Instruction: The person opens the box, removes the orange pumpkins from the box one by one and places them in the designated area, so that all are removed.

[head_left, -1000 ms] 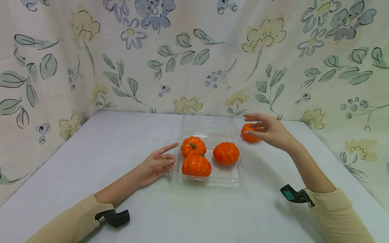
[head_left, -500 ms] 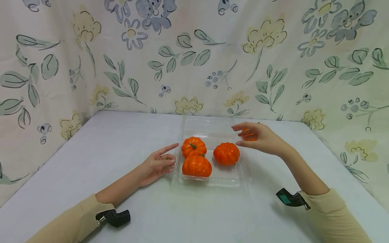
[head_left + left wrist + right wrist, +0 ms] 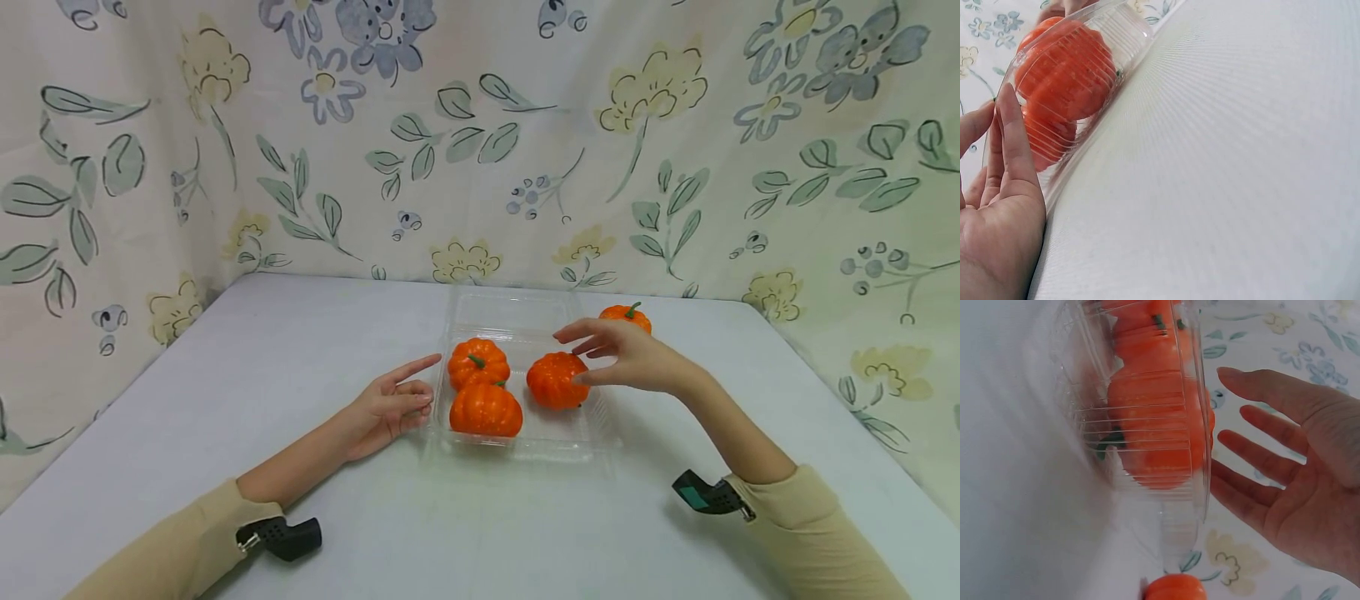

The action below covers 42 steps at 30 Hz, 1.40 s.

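Note:
A clear plastic clamshell box [image 3: 558, 435] stands with its lid laid back. It holds three orange toy pumpkins: one at the back left [image 3: 474, 350], one at the front left [image 3: 486, 412] and one on the right [image 3: 549, 382]. My left hand [image 3: 390, 410] touches the box's left wall, index finger stretched along it, as the left wrist view also shows. Over the right-hand pumpkin hovers my right hand [image 3: 637, 358], fingers spread and holding nothing. In the right wrist view this hand [image 3: 1291, 469] is beside the box rim; contact with the pumpkin cannot be told.
Behind my right hand, a further pumpkin [image 3: 624, 314] with a green stem lies on the white table [image 3: 315, 325], outside the box. The open lid [image 3: 513, 310] extends toward the floral curtain [image 3: 487, 183] at the back.
My right hand has moved left and toward me, from the pumpkin outside the box to above the right-hand pumpkin inside. The left hand and the box stay in place.

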Motion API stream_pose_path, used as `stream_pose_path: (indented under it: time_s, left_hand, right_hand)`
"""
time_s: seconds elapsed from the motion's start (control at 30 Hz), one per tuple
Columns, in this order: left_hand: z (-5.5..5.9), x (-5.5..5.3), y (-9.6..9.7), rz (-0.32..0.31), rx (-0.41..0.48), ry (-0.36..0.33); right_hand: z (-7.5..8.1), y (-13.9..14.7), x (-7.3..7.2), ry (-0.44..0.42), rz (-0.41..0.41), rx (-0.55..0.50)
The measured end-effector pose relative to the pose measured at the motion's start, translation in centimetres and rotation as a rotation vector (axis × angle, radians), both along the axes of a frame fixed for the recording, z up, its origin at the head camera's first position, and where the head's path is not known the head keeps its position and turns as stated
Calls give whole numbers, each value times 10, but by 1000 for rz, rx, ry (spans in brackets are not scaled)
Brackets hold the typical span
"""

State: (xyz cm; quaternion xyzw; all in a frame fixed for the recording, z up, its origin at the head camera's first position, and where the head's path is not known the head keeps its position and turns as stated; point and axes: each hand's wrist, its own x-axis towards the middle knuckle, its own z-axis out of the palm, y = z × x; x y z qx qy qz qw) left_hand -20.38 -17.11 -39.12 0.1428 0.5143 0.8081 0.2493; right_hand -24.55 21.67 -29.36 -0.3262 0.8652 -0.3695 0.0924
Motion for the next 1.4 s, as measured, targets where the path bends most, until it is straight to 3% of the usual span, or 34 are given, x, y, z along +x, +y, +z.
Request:
stream_pose_path:
  time_s: [0.7,1.03,1.4]
  left_hand:
    - [2,1,0,-2,-5,0]
    - [2,1,0,2,-5,-7]
    - [1,0,0,3,5,-7]
  right_hand:
    - [-19,-16,3,2,101,109]
    - [-24,-22,6,22,103,153]
    - [-25,-22,6,47,93,125]
